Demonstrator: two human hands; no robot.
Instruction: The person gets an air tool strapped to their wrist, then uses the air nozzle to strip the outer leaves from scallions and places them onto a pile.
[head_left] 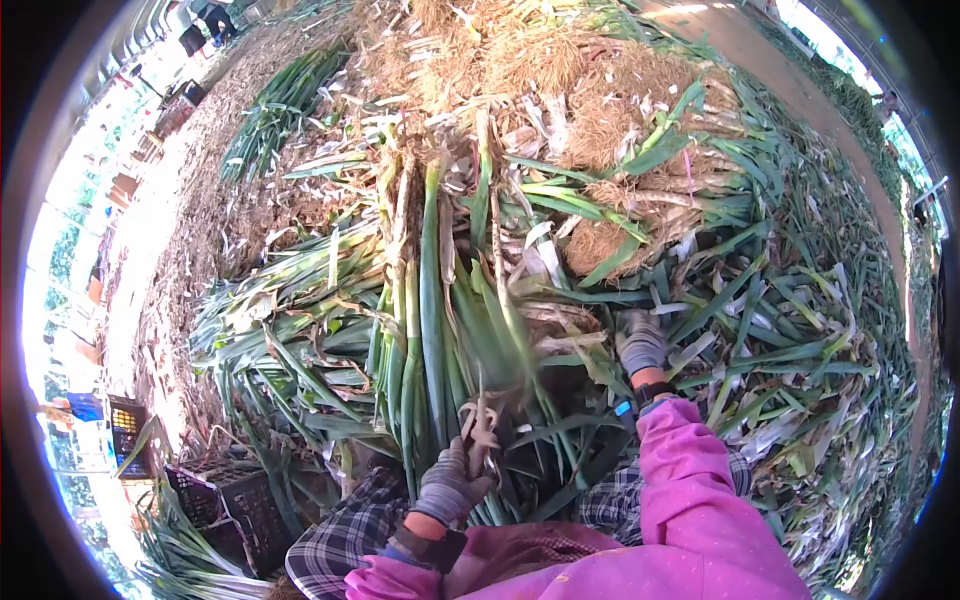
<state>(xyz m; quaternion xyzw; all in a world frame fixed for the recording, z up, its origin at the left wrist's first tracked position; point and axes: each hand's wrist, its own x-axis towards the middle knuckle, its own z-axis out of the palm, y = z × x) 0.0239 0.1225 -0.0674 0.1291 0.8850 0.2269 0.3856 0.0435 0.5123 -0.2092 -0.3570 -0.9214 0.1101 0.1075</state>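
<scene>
In a grey striped glove, my left hand point(452, 487) is closed at the bottom centre, around something pale and thin whose nature is unclear. Directly in front of it lie long green leek stalks point(431, 290), their leaves pointing toward me. Some leaves right of the stalks are blurred. My right hand point(641, 342), also gloved, is to the right at the edge of the leafy pile, beside dry pale leaves; its fingers are mostly hidden among them. Bundled leeks with bushy tan roots point(600, 245) lie beyond my right hand.
A dark plastic crate point(245, 505) stands at the lower left, with loose leeks point(195, 550) beside it. Another leek bunch point(285, 110) lies at the upper left. Loose leaves point(810, 350) cover the right side. A person point(215, 20) is far off at the upper left.
</scene>
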